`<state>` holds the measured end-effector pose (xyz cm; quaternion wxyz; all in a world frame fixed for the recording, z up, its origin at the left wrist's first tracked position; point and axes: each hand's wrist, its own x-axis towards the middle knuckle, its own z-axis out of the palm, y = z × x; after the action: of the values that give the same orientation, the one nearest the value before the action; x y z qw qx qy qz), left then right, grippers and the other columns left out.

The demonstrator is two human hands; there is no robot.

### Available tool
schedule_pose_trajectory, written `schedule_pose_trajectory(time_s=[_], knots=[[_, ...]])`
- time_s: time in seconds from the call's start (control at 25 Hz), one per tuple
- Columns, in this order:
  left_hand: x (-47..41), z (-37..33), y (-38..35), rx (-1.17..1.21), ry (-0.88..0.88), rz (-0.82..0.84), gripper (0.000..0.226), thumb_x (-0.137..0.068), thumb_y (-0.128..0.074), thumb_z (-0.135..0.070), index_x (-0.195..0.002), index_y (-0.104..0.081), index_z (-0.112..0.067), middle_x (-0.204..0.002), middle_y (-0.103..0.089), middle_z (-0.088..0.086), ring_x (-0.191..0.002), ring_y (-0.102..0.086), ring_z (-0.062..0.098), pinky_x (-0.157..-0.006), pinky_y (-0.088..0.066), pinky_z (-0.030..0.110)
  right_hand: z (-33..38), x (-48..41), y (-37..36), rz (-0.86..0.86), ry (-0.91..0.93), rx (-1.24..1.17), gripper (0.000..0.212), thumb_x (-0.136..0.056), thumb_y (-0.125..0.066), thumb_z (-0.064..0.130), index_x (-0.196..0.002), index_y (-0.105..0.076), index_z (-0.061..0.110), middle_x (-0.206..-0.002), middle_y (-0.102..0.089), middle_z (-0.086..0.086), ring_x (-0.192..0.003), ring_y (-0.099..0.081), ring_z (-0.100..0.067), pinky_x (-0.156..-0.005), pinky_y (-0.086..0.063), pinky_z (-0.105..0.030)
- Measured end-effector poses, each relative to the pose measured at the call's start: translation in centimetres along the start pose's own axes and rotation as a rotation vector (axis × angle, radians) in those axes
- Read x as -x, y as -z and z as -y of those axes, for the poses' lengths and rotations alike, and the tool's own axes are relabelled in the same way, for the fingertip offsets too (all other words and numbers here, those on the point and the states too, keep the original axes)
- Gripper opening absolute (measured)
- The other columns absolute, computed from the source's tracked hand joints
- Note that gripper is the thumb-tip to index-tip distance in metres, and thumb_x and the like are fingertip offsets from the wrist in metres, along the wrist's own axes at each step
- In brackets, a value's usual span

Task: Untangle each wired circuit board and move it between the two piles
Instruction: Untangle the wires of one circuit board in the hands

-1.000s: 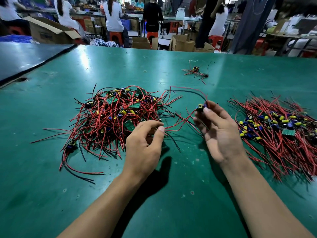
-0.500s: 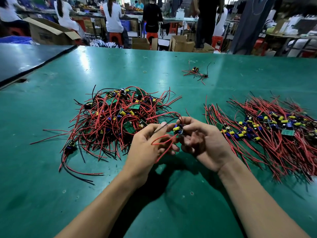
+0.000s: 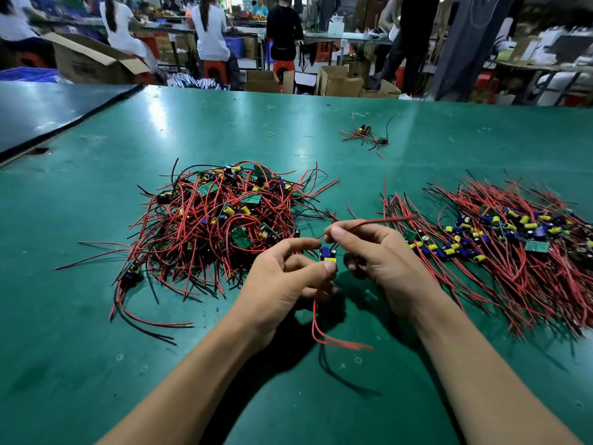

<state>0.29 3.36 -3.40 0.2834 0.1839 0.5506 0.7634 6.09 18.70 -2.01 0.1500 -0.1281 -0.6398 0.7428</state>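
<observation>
Between the two piles, just above the green worktop, both hands meet on one wired circuit board, a small piece w/ blue & yellow parts showing. Left hand pinches the board itself, thumb and index fingers curled narrow round it, other digits tucked under. Right hand pinches a red lead from that board btwn thumb and forefinger; the lead runs out to the right, blurred at its tip. Two more red wires hang from under the left hand & trail onto the worktop toward the person. To the left lies the tangled pile: red & black wires looped over each other w/ green boards and yellow caps mixed in, one board lying at its near-left edge. To the right sits the sorted pile, boards in a rough row, wires fanned fairly straight. Neither hand touches either pile. Further back, well apart, a few stray wired boards and a rubber band. Beyond the far edge: cardboard boxes, red stools, several people at other benches.
</observation>
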Motion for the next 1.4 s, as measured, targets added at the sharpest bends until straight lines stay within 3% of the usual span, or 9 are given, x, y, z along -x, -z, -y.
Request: schedule_pose_trajectory(time_s=[0.12,0.28,0.52,0.6,0.68,0.88,1.04,1.28,1.4], knots=[[0.3,0.4,-0.3,-0.117,-0.001,0.082,0.032,-0.080,-0.074,-0.002,-0.111,-0.066,-0.006,-0.070,-0.067,0.007,-0.066,-0.064,0.018,-0.059,-0.055,0.027,0.0,-0.5,1.0,-0.149,0.054,0.045,0.025,-0.075,-0.073,0.040,-0.084,-0.079,0.017,-0.075,-0.068,0.002,-0.046,-0.040,-0.007,-0.044,-0.030,-0.014],[0.7,0.4,-0.7,-0.172,0.013,0.146,0.026,-0.083,-0.073,0.000,-0.107,-0.067,-0.006,-0.078,-0.066,0.013,-0.070,-0.062,0.023,-0.063,-0.056,0.031,-0.2,-0.6,1.3,-0.142,0.064,0.073,0.031,-0.079,-0.072,0.045,-0.078,-0.078,0.015,-0.063,-0.063,0.000,-0.046,-0.044,-0.007,-0.046,-0.036,-0.017],[0.6,-0.2,-1.3,0.168,0.175,0.229,0.034,-0.077,-0.075,-0.004,-0.106,-0.057,0.001,-0.091,-0.070,0.022,-0.075,-0.071,0.037,-0.061,-0.060,0.041,-0.3,-0.5,0.3,-0.135,0.055,0.002,0.042,-0.071,-0.080,0.043,-0.077,-0.072,0.002,-0.062,-0.060,-0.008,-0.042,-0.040,-0.007,-0.041,-0.034,-0.018],[0.6,-0.5,-1.5,0.177,0.205,0.229,0.021,-0.081,-0.072,-0.011,-0.098,-0.064,-0.002,-0.083,-0.068,0.018,-0.070,-0.070,0.035,-0.056,-0.060,0.038,-0.3,-0.3,-0.1,-0.134,0.066,-0.005,0.048,-0.073,-0.079,0.040,-0.078,-0.067,-0.006,-0.058,-0.057,-0.007,-0.041,-0.039,-0.007,-0.042,-0.034,-0.018],[0.6,-0.6,-1.5,0.112,0.220,0.202,0.008,-0.088,-0.064,-0.006,-0.085,-0.071,-0.007,-0.076,-0.063,0.017,-0.062,-0.069,0.033,-0.051,-0.058,0.034,-0.2,-0.1,-0.6,-0.108,0.071,-0.037,0.038,-0.076,-0.076,0.039,-0.076,-0.072,0.002,-0.056,-0.058,-0.003,-0.038,-0.038,-0.005,-0.040,-0.036,-0.016],[0.5,0.2,-1.3,-0.288,-0.040,0.119,0.022,-0.087,-0.062,0.002,-0.072,-0.068,-0.012,-0.070,-0.063,0.011,-0.061,-0.059,0.025,-0.051,-0.050,0.027,0.0,-0.1,-1.3,-0.099,-0.128,-0.147,0.036,-0.079,-0.068,0.047,-0.063,-0.071,0.014,-0.050,-0.053,-0.002,-0.031,-0.033,-0.004,-0.036,-0.031,-0.014],[0.5,0.6,-1.2,-0.398,-0.104,0.128,0.015,-0.090,-0.066,-0.007,-0.074,-0.066,-0.009,-0.070,-0.067,0.015,-0.064,-0.056,0.017,-0.061,-0.047,0.028,-0.1,-0.2,-1.2,-0.066,-0.238,-0.141,0.036,-0.081,-0.068,0.045,-0.065,-0.068,0.013,-0.051,-0.051,-0.003,-0.031,-0.034,-0.005,-0.036,-0.033,-0.015],[0.2,0.9,-1.0,-0.126,0.018,0.024,0.018,-0.096,-0.058,-0.008,-0.083,-0.066,-0.001,-0.066,-0.067,0.015,-0.053,-0.063,0.025,-0.051,-0.058,0.032,-0.5,0.4,-0.9,0.155,-0.204,0.085,0.042,-0.090,-0.064,0.047,-0.099,-0.075,0.007,-0.061,-0.057,-0.001,-0.043,-0.049,-0.014,-0.045,-0.046,-0.026],[0.1,0.7,-0.7,-0.105,0.057,0.025,0.016,-0.096,-0.057,-0.008,-0.084,-0.061,0.002,-0.062,-0.063,0.015,-0.047,-0.060,0.026,-0.046,-0.054,0.028,-0.8,0.7,-0.7,0.174,-0.209,0.087,0.047,-0.090,-0.067,0.044,-0.099,-0.069,-0.003,-0.059,-0.057,-0.010,-0.044,-0.053,-0.020,-0.046,-0.048,-0.026]])
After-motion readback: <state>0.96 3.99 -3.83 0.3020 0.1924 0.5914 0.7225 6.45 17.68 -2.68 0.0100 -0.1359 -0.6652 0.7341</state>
